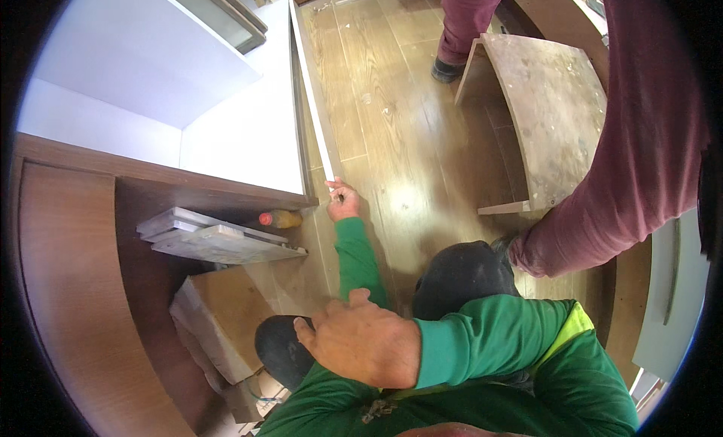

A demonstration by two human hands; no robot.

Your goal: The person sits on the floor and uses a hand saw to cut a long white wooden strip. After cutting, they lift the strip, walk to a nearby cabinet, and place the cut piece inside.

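Observation:
A long, narrow white strip (312,98) slants from the far end of the cabinet to my left hand (343,200). My left hand is low beside the cabinet's corner, closed on the near end of the strip. Its palm side and some fingers are partly hidden. My right hand (361,343) lies across my left sleeve and knee, holding nothing, its fingers stretched out and loosely apart. Close to my left hand, under the cabinet (241,182) with white inner panels, is a yellowish bottle (280,219) with a red cap.
White-edged boards (226,241) lean beneath the cabinet, above a cardboard box (226,316). A worn wooden stool (546,105) stands at right on the wood-look floor (399,158). Another person's legs in maroon trousers (633,158) straddle it. Grey drawer fronts (670,286) border the right side.

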